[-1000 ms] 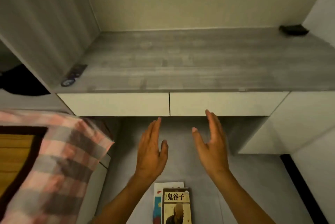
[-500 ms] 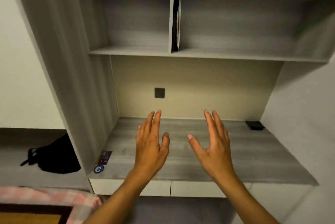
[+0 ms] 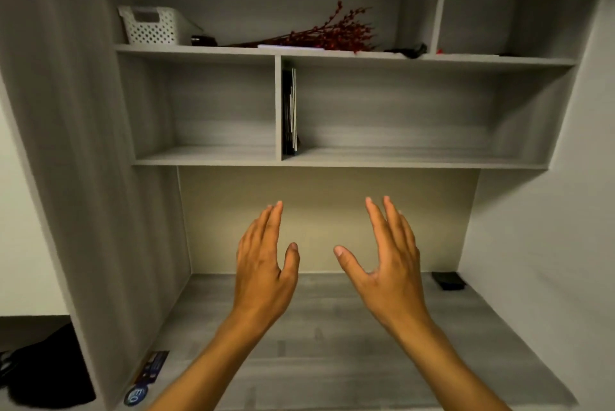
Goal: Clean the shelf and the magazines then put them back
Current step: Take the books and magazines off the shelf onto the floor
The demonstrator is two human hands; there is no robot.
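Grey wood-grain panels form the shelf, which is built above a matching bench and backed by a pale wall. Thin magazines are stood upright at the far left of the right-hand compartment, against the divider. Both hands are held up over the bench, well below that compartment and apart from it. Nothing is held by the left hand; its fingers are straight and close together, the thumb spread. The right hand is likewise bare, its fingers slightly fanned. On the upper board a white perforated basket and red dried branches are seen. A small black object lies at the bench's far right.
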